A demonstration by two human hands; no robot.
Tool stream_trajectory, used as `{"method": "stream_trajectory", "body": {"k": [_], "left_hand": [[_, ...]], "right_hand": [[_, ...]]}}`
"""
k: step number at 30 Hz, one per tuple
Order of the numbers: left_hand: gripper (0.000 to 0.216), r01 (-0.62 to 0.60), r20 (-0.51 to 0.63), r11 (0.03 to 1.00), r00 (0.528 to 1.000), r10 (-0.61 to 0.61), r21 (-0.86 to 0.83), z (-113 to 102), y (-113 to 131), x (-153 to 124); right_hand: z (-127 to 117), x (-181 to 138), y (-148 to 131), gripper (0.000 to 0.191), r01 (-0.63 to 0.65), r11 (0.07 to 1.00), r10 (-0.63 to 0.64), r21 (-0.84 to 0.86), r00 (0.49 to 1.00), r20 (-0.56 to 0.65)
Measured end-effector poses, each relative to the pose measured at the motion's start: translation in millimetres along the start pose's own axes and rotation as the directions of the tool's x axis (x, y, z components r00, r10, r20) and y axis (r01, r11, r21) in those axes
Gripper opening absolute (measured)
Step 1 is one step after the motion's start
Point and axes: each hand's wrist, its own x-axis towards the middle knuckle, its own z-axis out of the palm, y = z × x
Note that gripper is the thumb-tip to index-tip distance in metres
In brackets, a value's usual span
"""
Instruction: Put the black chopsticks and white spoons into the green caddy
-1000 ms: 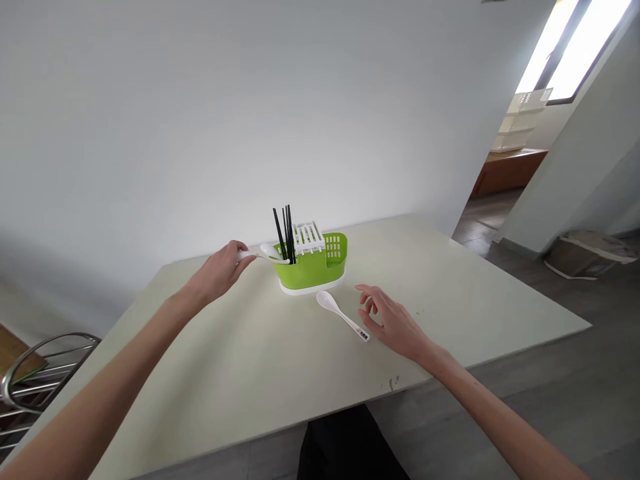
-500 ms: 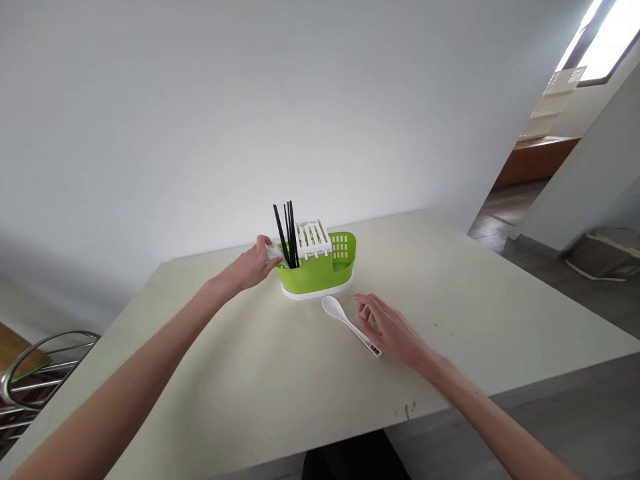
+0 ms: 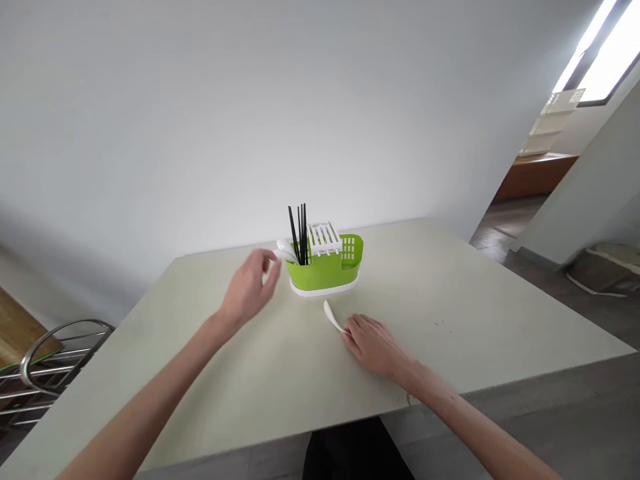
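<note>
A green utensil basket [image 3: 325,273] on a white base stands toward the back of the table. Black chopsticks [image 3: 299,233] rise from its left part, and white spoons [image 3: 286,249] lean out beside them over the left rim. A white slatted rack [image 3: 325,238] bridges the middle. My left hand [image 3: 251,283] is just left of the basket, fingers curled apart and holding nothing. In front of the basket, my right hand [image 3: 373,343] grips the handle of a white spoon [image 3: 333,315]; the bowl end points toward the basket and the handle is mostly hidden by my fingers.
The pale table [image 3: 240,407] reaches the wall behind the basket. A metal-framed chair or stool [image 3: 60,360] stands beyond the left edge. On the floor at the right lies a dark bag-like object [image 3: 603,270] near a wall corner.
My left hand has let go of the white spoon at the basket and drawn back toward me. My right hand has closed on the loose spoon's handle and turned it slightly.
</note>
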Motion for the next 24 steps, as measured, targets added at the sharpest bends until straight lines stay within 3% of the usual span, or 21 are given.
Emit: {"method": "stream_trajectory", "body": {"k": [4,6,10,12,15,18,22,24], "left_hand": [[0.043,-0.172,0.291,0.972,0.932,0.214,-0.162,13.2,15.7,-60.6],[0.048,-0.127,0.338,0.969,0.921,0.194,-0.211,15.3,24.0,-84.3],[0.05,0.092,0.368,0.96,0.93,0.013,-0.266,-1.2,35.6,-104.9],[0.051,0.026,0.364,0.958,0.928,0.084,-0.285,-17.8,37.1,-105.1],[0.046,-0.145,0.369,0.955,0.898,0.238,-0.26,-42.4,36.9,-102.3],[0.042,-0.198,0.398,0.959,0.878,0.266,-0.204,-57.7,40.5,-100.9],[0.044,-0.251,0.399,0.956,0.87,0.29,-0.149,-64.8,53.7,-97.7],[0.042,-0.256,0.41,0.952,0.86,0.303,-0.166,-65.8,59.7,-93.4]], "right_hand": [[-6.8,-4.8,-29.9,0.018,0.109,0.99,-0.109,0.088,0.994,-0.005],[-12.1,-8.7,-44.6,0.019,0.133,0.979,-0.129,0.157,0.991,-0.039],[-23.0,-16.2,-68.2,0.024,0.177,0.938,-0.137,0.298,0.979,-0.148],[-29.7,-18.6,-73.9,0.025,0.186,0.891,-0.123,0.413,0.977,-0.174],[-40.2,-19.9,-73.2,0.031,0.133,0.748,-0.084,0.65,0.991,-0.105],[-46.1,-19.5,-64.5,0.038,0.03,0.546,-0.098,0.837,0.995,0.028],[-45.6,-17.0,-50.8,0.043,-0.054,0.299,-0.173,0.953,0.979,0.11],[-44.8,-15.0,-45.9,0.043,-0.079,0.228,-0.198,0.97,0.972,0.126]]}}
